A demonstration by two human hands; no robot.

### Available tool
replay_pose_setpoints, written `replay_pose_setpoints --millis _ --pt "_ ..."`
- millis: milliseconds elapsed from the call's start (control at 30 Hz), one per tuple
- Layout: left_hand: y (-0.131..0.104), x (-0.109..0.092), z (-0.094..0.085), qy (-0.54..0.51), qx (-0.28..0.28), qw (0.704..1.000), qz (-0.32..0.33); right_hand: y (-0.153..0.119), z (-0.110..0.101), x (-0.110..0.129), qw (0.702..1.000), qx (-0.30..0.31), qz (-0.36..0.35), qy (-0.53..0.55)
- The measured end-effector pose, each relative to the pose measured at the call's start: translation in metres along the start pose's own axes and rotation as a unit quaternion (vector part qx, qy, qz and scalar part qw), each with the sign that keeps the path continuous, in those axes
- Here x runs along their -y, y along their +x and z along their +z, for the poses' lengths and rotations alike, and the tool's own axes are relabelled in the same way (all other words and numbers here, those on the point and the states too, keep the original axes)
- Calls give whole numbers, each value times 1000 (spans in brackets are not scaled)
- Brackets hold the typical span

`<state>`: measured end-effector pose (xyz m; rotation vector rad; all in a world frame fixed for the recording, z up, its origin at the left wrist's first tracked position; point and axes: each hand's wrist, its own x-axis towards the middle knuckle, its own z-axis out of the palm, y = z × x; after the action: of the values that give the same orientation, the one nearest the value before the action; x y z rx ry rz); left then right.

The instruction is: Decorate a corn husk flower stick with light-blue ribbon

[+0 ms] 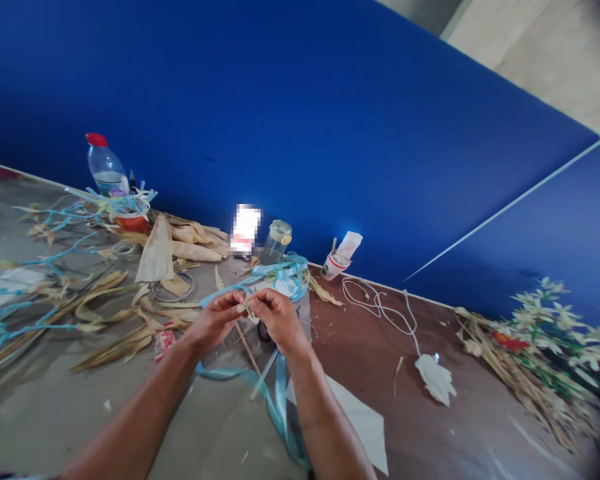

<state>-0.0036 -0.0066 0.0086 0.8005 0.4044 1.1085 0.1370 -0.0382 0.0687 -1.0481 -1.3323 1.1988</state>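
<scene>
Both hands meet over the middle of the table, fingertips pinched together. My left hand [223, 320] and my right hand [279, 319] grip a small pale yellowish-green piece [245, 306], which looks like a bit of corn husk; the fingers cover most of it. Just behind them lies a loose coil of light blue ribbon [296, 268]. Its long tail [280, 387] runs down past my right forearm. Below the hands a thin brown stick [249, 348] lies slanted. Dark scissor-like loops are partly hidden behind my right hand.
Dried corn husks [190, 233] spread over the left side, near blue-wrapped branches [63, 223] and a red-capped bottle [105, 167]. A glass jar [277, 240], a paper cup [334, 265] and a white cable [380, 303] stand or lie along the blue partition [330, 120]. White flowers [555, 320] lie right.
</scene>
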Motion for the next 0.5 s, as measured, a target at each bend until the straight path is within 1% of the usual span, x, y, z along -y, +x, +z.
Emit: replay_pose_setpoints --millis 100,233,400,500 --pt "-1 -1 2 12 17 1000 -2 0 2 0 1000 -28 7 9" --pt "-1 -3 3 28 48 998 -16 1 0 -1 999 -29 27 28" --pt "-1 -2 1 43 46 997 -32 1 0 0 998 -39 23 34" --pt "-2 -1 1 49 58 997 -30 0 1 1 997 -43 33 55"
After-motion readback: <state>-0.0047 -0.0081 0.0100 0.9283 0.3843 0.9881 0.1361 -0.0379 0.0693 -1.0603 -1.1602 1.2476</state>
